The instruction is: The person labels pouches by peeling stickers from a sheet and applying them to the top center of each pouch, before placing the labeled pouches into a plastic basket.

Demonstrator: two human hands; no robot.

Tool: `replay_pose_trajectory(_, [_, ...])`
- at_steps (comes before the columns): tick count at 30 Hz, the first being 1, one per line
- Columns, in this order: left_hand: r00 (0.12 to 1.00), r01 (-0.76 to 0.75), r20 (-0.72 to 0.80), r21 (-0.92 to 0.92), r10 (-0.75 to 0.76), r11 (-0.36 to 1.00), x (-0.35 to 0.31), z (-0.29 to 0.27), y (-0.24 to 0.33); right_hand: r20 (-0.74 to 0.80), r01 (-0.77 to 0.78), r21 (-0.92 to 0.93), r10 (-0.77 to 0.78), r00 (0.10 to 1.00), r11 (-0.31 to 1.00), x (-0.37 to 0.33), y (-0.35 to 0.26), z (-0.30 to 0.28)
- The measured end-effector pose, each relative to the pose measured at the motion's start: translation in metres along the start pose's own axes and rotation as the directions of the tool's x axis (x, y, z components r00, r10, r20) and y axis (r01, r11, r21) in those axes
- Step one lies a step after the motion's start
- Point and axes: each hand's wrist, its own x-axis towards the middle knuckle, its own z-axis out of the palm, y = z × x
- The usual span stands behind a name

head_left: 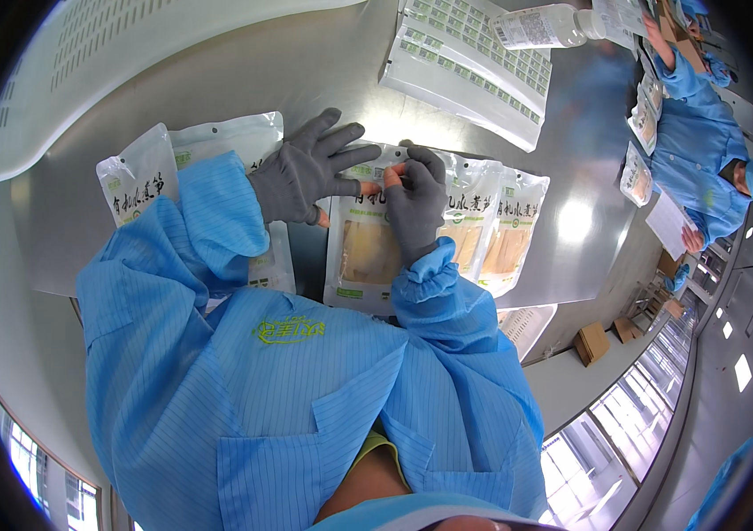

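Resting beneath right grip [418, 208]: pouch [363, 252]

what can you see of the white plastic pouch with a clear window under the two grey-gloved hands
The white plastic pouch with a clear window looks glossy and filled: pale brown contents below dark lettering, a green patch at lower left. It lies on the grey metal table, bottom edge nearest the blue pinstriped coat. The grey-gloved left hand and grey-gloved right hand cover part of its top; exact contact is unclear.
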Motion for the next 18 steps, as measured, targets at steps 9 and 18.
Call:
replay_pose_trajectory(9, [0.955,-0.046,-0.295,-0.192,-0.013,0.98,-0.001,0.018,-0.001,-0.013,0.199,-0.207,-0.206,0.979,0.958,0.001,0.01,-0.002])
replay_pose_trajectory(18, [0.952,-0.04,-0.307,-0.11,0.004,0.993,0.002,0.022,0.0,0.053,0.187,-0.338,-0.18,0.982,0.922,0.017,-0.002,-0.016])
